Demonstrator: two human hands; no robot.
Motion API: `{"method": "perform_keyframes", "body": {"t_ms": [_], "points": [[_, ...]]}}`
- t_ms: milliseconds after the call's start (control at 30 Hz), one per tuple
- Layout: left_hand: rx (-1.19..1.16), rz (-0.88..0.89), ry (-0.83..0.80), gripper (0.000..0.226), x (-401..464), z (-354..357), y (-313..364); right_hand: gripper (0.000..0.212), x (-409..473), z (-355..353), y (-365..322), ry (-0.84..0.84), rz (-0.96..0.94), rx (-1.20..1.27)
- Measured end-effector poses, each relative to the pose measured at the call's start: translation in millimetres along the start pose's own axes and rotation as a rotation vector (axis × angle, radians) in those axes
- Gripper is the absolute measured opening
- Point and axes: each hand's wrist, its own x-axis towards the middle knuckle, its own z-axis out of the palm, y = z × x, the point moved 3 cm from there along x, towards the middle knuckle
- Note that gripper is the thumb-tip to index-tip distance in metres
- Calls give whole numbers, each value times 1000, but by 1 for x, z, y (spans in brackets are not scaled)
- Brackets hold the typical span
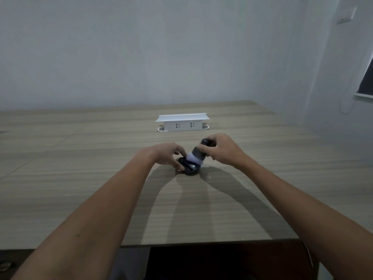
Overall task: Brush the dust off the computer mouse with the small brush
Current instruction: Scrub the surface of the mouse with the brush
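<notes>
Hidden: the small dark rounded computer mouse [189, 168] sits mid-bench, its far half covered by bristles and fingers.
Blur: the dark stubby brush with white bristles [198, 155] is smeared, bristle tips seemingly touching the mouse's top.
Left hand [168, 153]: fingers curled down around the mouse's left side, pinning it to the light wood-grain bench [80, 158].
Right hand [221, 149]: fingers closed tight on the brush handle, tilting it down-left.
Cut off: both forearms run out of the bottom corners.
Around: a white raised socket box [182, 122] stands well behind, nothing between it and the hands.
Foreground: the dark gap below the bench edge is too dim to read.
</notes>
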Motion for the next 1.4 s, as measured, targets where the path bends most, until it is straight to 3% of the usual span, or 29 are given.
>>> {"method": "perform_keyframes", "body": {"t_ms": [67, 200, 300, 400, 567, 700, 767, 867, 933, 1033, 1200, 1400], "points": [[16, -1, -9, 60, 0, -1, 1, 32, -2, 3, 0, -45, 22, 21], [21, -7, -25, 62, -2, 0, 2, 26, -4, -3, 10, 46, 50, -158], [2, -4, -44, 60, -4, 1, 2, 26, -12, -1, 6, 138, -13, -51], [20, 0, -37, 56, -5, 1, 3, 26, -22, 7, 8, 67, 33, 163], [17, -6, -39, 49, -8, 1, 1, 26, -24, -2, 16, 154, 53, -56], [61, -9, -31, 49, -8, 1, 2, 21, -32, 6, 8, -9, 32, 235], [83, -11, -26, 49, -9, 2, 2, 22, -32, 8, 9, -20, 38, 170], [96, -6, -21, 48, -10, 2, 1, 20, -30, -1, 13, 140, 32, -8], [108, 0, -22, 48, -11, 3, 1, 19, -31, -3, 15, 136, 23, 87], [129, 16, -19, 49, -11, 2, 2, 18, -35, 4, 14, -3, 30, 259], [121, 20, -10, 49, -15, 2, 4, 16, -33, -2, 15, 152, 0, -22], [84, 1, 12, 46, -19, 2, 3, 14, -35, 5, 16, 90, 5, 112]]}}
